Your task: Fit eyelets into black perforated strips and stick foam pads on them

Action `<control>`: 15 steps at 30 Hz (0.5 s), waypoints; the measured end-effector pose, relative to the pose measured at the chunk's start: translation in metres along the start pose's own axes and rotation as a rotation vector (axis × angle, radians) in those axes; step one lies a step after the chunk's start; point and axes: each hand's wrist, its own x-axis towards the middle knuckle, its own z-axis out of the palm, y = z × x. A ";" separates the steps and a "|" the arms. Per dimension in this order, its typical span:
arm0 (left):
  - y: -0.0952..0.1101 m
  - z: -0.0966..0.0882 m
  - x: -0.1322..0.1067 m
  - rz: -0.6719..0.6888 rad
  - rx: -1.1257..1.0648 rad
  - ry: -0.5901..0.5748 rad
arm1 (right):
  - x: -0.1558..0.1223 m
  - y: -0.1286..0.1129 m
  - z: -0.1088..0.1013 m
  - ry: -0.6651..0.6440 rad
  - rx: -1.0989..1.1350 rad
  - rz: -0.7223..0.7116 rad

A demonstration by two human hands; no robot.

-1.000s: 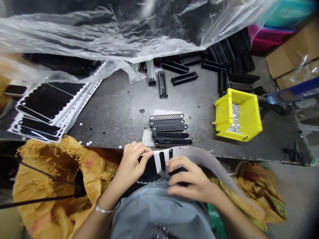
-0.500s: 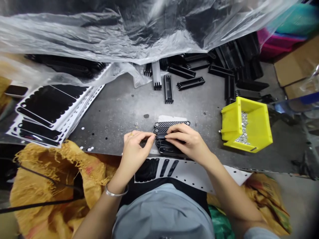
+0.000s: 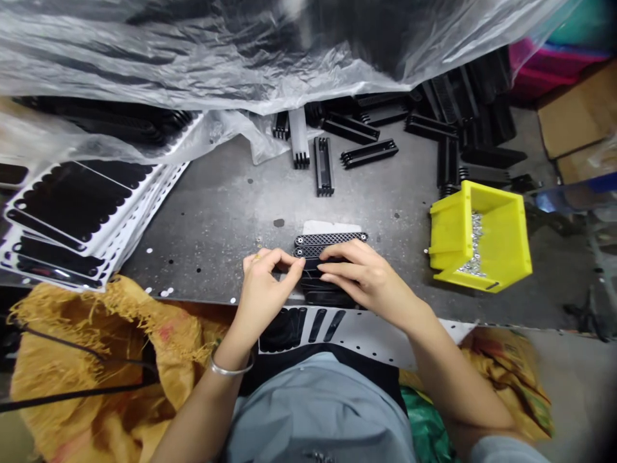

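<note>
Layout of the table (image 3: 231, 212). Centre, near edge: a row of bars (image 3: 332, 238). Left: stacked sheets (image 3: 80, 202). Right: a bin (image 3: 504, 225) with small fittings (image 3: 474, 251) inside. Behind the row: scattered frames (image 3: 369, 154), plastic film (image 3: 193, 61) hanging over the far side. Before the table: a lap sheet (image 3: 385, 333), between a left sack (image 3: 166, 321) and a right sack (image 3: 511, 373).

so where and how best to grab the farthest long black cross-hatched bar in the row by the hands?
Likely by its two rounded ends, from above and the far side. The long black bar lies flat with both ends exposed; the next black cross-hatched bar sits close along its near long edge, and the left hand and right hand crowd that side.
</note>
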 end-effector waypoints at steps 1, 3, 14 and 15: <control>-0.001 0.000 0.001 0.006 -0.005 -0.007 | -0.005 0.002 -0.006 0.013 0.000 0.046; -0.002 -0.001 0.002 0.015 -0.017 -0.018 | -0.017 0.008 -0.017 0.078 0.032 0.154; -0.003 -0.004 0.006 0.023 -0.018 -0.030 | -0.030 0.033 -0.020 0.222 0.170 0.218; -0.003 -0.004 0.006 0.022 -0.019 -0.031 | -0.029 0.033 -0.020 0.207 0.178 0.216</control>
